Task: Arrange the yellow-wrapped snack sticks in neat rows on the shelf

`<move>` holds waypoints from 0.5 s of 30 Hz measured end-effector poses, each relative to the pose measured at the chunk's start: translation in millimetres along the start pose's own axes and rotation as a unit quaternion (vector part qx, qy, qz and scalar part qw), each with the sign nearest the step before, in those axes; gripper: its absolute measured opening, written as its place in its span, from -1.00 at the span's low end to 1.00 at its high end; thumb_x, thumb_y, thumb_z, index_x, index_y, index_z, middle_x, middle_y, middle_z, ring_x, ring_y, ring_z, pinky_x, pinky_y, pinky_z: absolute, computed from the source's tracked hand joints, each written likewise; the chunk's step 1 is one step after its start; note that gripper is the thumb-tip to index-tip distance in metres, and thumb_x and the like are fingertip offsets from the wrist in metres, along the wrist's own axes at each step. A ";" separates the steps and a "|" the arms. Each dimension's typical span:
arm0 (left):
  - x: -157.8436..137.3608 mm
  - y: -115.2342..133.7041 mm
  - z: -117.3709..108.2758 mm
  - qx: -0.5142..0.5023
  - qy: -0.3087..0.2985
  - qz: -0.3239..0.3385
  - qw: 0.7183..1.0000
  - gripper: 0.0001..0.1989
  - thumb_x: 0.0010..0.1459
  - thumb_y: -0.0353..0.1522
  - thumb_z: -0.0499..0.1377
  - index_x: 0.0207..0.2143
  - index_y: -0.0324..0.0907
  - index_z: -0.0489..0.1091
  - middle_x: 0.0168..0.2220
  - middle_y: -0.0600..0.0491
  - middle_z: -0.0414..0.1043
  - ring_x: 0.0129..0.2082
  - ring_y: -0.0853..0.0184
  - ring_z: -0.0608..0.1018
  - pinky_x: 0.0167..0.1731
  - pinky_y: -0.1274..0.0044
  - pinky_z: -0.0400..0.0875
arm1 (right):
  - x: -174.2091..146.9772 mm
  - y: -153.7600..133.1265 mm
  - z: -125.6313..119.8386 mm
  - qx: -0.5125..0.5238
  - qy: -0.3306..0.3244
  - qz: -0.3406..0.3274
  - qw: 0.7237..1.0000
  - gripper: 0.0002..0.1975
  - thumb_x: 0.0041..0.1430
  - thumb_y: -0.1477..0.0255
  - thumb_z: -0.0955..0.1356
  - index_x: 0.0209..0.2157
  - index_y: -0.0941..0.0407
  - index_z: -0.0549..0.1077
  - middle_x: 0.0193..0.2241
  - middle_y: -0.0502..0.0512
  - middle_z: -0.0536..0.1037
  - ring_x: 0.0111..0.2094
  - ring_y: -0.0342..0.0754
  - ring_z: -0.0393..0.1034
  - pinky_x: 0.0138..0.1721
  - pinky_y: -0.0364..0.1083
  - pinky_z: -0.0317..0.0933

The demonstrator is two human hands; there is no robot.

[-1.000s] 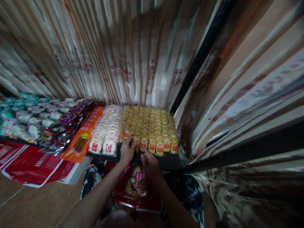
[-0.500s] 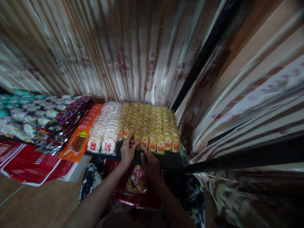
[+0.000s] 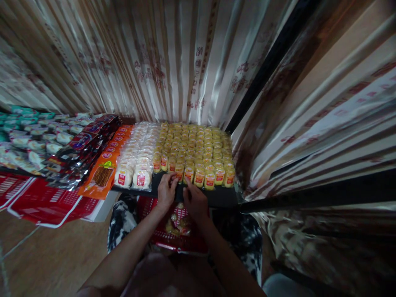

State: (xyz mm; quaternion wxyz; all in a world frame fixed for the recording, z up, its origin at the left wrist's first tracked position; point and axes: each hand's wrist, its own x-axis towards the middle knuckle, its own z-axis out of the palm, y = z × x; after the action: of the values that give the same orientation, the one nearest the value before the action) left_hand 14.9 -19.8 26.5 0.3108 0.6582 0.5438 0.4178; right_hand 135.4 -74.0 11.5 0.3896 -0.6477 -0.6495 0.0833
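Observation:
Rows of small yellow wrapped snack packs (image 3: 199, 177) with red labels stand on a black board (image 3: 216, 197). My left hand (image 3: 167, 190) is at the front of these rows, left of centre. Its fingers are bent and a little apart, with the tips at the lower front of one yellow pack (image 3: 179, 170). Just to the right, my right hand (image 3: 195, 200) has its index finger stretched toward the same row front. I see no pack lifted in either hand. A red basket (image 3: 161, 243) below my hands holds several loose yellow packs (image 3: 177, 225).
Left of the yellow rows lie white round wrapped packs (image 3: 142, 178), an orange pouch (image 3: 100, 177), dark pouches (image 3: 76, 154) and pale green-and-white packets (image 3: 37, 140). Another red basket (image 3: 46, 202) is at lower left. A pleated curtain (image 3: 173, 62) and dark pole (image 3: 266, 74) border the board.
The view has tilted, so the board and packs sit higher in the picture. My left fingertips have drawn slightly back from the yellow pack, and its label shows more. My right hand is nearly unmoved.

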 end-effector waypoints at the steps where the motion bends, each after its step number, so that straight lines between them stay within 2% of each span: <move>1: -1.0 0.4 -1.3 -0.004 -0.003 -0.002 1.000 -0.80 0.21 -0.35 0.01 -0.17 -0.18 0.36 -0.26 0.02 0.39 -0.29 0.39 0.46 -0.21 0.55 0.35 | 0.1 -0.2 -0.1 -0.004 0.000 0.000 1.000 -0.57 0.23 0.40 0.15 0.11 0.14 0.27 -0.28 0.16 0.53 -0.30 -0.08 0.42 -0.22 -0.11 0.29; 6: -21.8 11.6 -9.3 -0.026 0.000 -0.048 0.998 -0.71 0.26 -0.31 -0.11 -0.16 -0.21 0.35 -0.44 0.07 0.39 -0.46 0.41 0.44 -0.35 0.57 0.34 | -3.9 1.4 -7.5 0.044 0.001 -0.016 0.999 -0.60 0.21 0.39 0.17 0.06 0.18 0.32 -0.46 0.08 0.50 -0.43 -0.12 0.39 -0.34 -0.15 0.28; 9: -48.5 13.0 -12.7 -0.022 -0.016 -0.045 0.999 -0.72 0.23 -0.31 -0.09 -0.21 -0.20 0.37 -0.37 0.02 0.44 -0.36 0.36 0.47 -0.27 0.54 0.34 | -17.0 -0.3 -13.4 0.094 -0.010 -0.040 0.995 -0.65 0.22 0.40 0.17 -0.01 0.17 0.37 -0.39 0.12 0.54 -0.39 -0.12 0.43 -0.30 -0.13 0.32; 12: -76.8 -1.7 -14.0 -0.016 -0.092 -0.057 0.994 -0.74 0.20 -0.36 -0.08 -0.27 -0.17 0.40 -0.30 -0.01 0.48 -0.26 0.32 0.50 -0.19 0.52 0.33 | -42.8 -4.1 -7.5 0.122 -0.062 -0.088 0.987 -0.70 0.22 0.41 0.18 -0.09 0.12 0.41 -0.31 0.15 0.56 -0.30 -0.09 0.46 -0.23 -0.11 0.34; 14: -90.2 -19.5 -13.5 0.001 -0.156 -0.120 0.980 -0.75 0.16 -0.41 -0.05 -0.27 -0.16 0.42 -0.30 -0.01 0.50 -0.26 0.32 0.51 -0.20 0.52 0.34 | -63.8 -4.3 6.9 0.150 -0.116 -0.094 0.977 -0.71 0.22 0.42 0.17 -0.11 0.10 0.42 -0.27 0.15 0.57 -0.27 -0.10 0.47 -0.20 -0.12 0.34; 15: -94.2 -29.4 -12.6 0.011 -0.183 -0.167 0.969 -0.76 0.12 -0.45 -0.02 -0.28 -0.16 0.42 -0.30 -0.01 0.51 -0.26 0.31 0.52 -0.21 0.53 0.34 | -74.0 -2.7 17.0 0.153 -0.145 -0.067 0.975 -0.69 0.23 0.43 0.15 -0.11 0.09 0.42 -0.23 0.16 0.56 -0.23 -0.09 0.47 -0.16 -0.10 0.33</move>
State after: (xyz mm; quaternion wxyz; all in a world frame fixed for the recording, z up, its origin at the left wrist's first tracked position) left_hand -15.3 -106.0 -13.1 0.4629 0.6263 0.5850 0.2264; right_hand 112.3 -134.7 -27.9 0.3904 -0.5164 -0.7204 0.2489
